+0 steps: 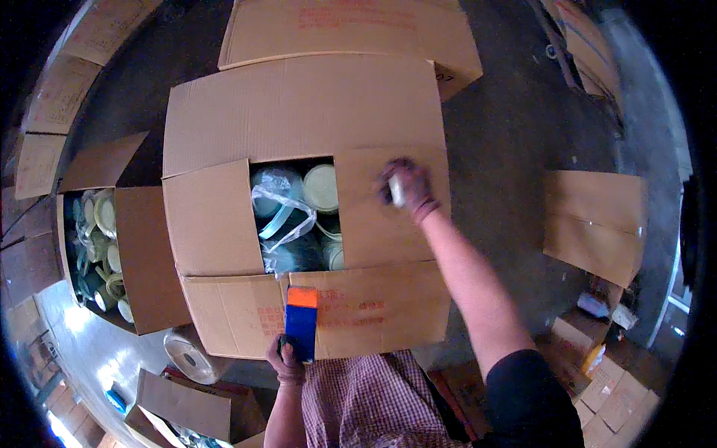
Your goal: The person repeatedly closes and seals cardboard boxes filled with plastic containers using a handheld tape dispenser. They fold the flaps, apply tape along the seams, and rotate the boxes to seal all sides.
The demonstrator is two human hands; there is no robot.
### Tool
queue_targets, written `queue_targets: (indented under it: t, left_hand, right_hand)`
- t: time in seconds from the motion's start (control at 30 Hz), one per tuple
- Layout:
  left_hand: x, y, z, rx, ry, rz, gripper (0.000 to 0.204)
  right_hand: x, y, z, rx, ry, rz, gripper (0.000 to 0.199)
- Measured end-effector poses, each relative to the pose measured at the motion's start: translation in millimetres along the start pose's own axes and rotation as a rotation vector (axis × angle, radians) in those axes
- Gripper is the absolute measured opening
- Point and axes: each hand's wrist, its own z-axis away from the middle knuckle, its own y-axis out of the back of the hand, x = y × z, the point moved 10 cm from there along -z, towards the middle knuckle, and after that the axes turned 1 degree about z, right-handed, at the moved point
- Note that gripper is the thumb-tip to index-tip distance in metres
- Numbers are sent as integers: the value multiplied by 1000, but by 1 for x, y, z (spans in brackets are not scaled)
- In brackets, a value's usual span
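A large cardboard box (299, 112) stands in front of me with its flaps spread. Through the gap between them show pale-lidded containers (321, 188) and clear plastic wrapping (282, 205). My left hand (287, 361), at the box's near edge, is closed around the lower end of a narrow blue box with an orange end (301, 328), which lies over the printed near flap (358, 306). Above the right flap (366, 231) is my right hand (412, 185), in a dark glove and smeared by motion. Its fingers are curled round a small whitish object (397, 191) of unclear kind.
Another carton (343, 30) sits beyond the large box. To the left, an open carton (149, 254) holds several pale-lidded containers. A white round tub (190, 355) is on the floor near it. More cartons (594, 224) stand at the right.
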Motion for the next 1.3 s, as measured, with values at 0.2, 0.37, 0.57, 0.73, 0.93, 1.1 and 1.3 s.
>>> queue_targets:
  t: [0.2,0.37,0.57,0.73,0.93,1.1,1.3]
  left_hand:
    - [-4,15,9,77,-24,59,69]
    - [-24,14,15,83,-35,58,71]
    - [-3,-8,8,-52,-96,85,75]
    - [-4,16,10,37,-42,91,70]
    - [62,-7,-2,-26,1,204,53]
    - [135,-77,-54,-262,-50,153,51]
    - [100,-115,-90,-446,-206,-104,58]
  right_hand:
    - [-104,128,-71,598,226,574,23]
    - [-69,152,-85,423,363,-83,28]
    - [-75,163,-23,-304,230,-14,26]
    - [-8,33,109,-100,242,1578,25]
    - [20,48,161,146,560,1543,30]
    - [2,37,146,148,586,1516,37]
    - [6,37,133,131,498,1564,41]
